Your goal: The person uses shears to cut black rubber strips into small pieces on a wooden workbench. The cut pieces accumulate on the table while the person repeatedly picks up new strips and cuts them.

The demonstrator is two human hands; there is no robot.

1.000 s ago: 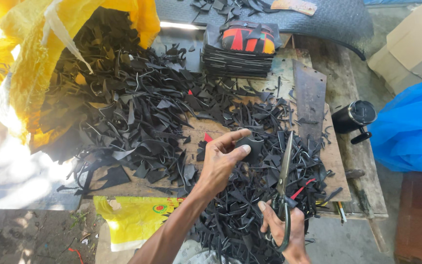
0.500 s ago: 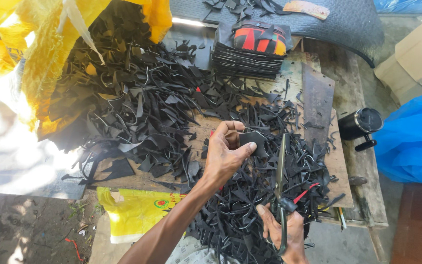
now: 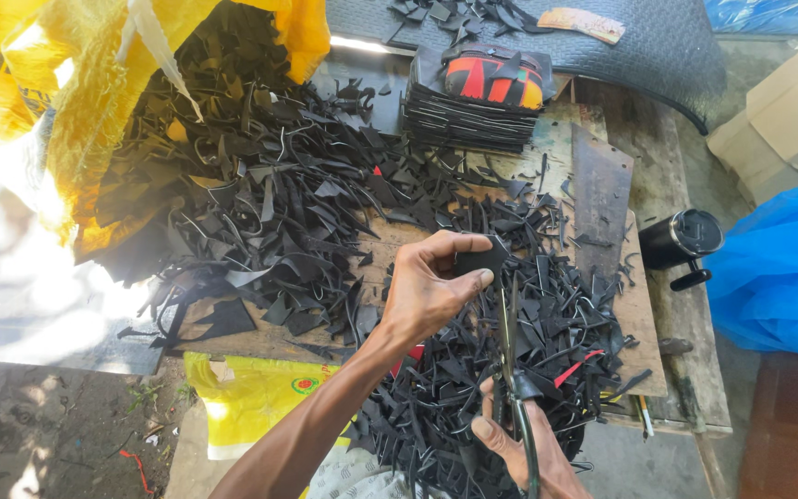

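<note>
While pinched in left hand point(image 3: 427, 291), black piece point(image 3: 480, 258), scissors point(image 3: 510, 370) just below, right hand point(image 3: 519, 448)

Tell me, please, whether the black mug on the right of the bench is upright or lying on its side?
On its side. The black mug lies on the wooden bench, its round lidded end facing the camera and its handle pointing down toward the bench edge.

A large yellow woven plastic sack point(image 3: 66, 120) with dark printing hangs open at the upper left, black offcuts spilling from its mouth. A smaller yellow plastic bag point(image 3: 251, 397) bearing a round red-and-green emblem lies below the board's near edge, partly under the scraps. A plain brown cardboard box point(image 3: 787, 120) with raised flaps stands at the right edge. A small orange-brown printed card label point(image 3: 580, 23) lies on the dark mat at the top
</note>
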